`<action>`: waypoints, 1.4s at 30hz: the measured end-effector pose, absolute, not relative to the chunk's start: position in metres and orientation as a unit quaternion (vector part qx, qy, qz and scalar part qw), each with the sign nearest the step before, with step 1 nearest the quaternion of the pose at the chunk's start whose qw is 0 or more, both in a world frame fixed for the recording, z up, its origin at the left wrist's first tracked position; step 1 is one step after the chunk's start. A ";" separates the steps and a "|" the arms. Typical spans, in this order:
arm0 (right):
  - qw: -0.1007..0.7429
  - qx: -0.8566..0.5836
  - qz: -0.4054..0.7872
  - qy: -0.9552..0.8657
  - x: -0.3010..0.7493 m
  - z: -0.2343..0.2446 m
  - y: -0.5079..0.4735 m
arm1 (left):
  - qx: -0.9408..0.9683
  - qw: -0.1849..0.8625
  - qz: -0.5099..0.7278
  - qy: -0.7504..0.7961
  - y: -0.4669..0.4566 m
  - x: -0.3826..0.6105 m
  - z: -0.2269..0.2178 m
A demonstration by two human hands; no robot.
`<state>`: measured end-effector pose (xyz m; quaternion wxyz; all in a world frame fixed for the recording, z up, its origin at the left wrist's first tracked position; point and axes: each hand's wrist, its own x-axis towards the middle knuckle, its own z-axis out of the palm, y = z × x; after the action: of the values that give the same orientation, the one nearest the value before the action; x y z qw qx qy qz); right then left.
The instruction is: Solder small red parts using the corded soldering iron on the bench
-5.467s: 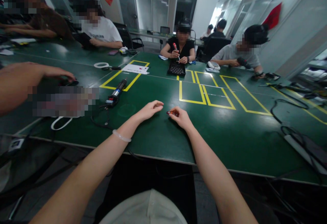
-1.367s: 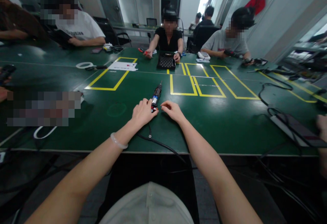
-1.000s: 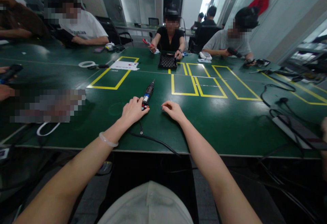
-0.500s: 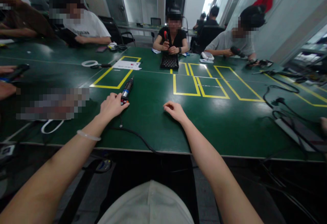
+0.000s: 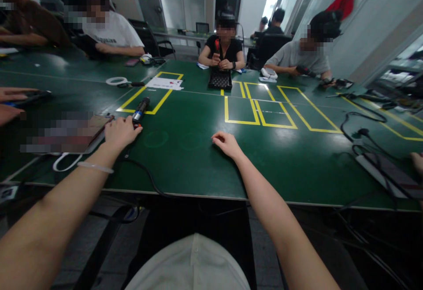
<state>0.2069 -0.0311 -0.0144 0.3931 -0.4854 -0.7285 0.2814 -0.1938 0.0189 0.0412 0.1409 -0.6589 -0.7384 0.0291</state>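
Note:
On the left, my left hand (image 5: 121, 132) is closed around the rear of a black electric screwdriver (image 5: 141, 110) with a blue band. The tool's front points away from me, close to a yellow-taped rectangle. Its black cord (image 5: 147, 173) curves back over the table's front edge. My right hand (image 5: 226, 143) rests on the green table (image 5: 194, 166), fingers loosely curled in, with nothing visible in them.
A flat thing with a white strap (image 5: 68, 162) lies left of my left arm. Yellow tape (image 5: 243, 123) marks rectangles ahead. White paper (image 5: 164, 83) and a black tray (image 5: 220, 80) lie farther off. Cables and a power strip (image 5: 380, 171) are on the right. Several people sit around.
My left hand has moved left with the electric screwdriver, its cord trailing along. My right hand has stayed in place.

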 end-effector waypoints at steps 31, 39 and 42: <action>0.429 -0.455 0.382 -0.681 0.203 -0.014 -0.029 | -0.766 -0.259 -0.309 -0.501 -0.009 -0.033 0.035; 0.438 -0.386 0.483 -0.653 0.201 -0.016 -0.026 | -0.725 -0.470 -0.308 -0.399 -0.022 0.014 0.014; 0.440 -0.363 0.504 -0.649 0.200 -0.021 -0.025 | -0.710 -0.485 -0.323 -0.395 -0.020 0.011 0.009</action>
<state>0.1997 -0.0247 -0.0207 0.4399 -0.3630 -0.6488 0.5038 0.0108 -0.0204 0.0094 -0.4846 -0.7104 -0.3954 -0.3226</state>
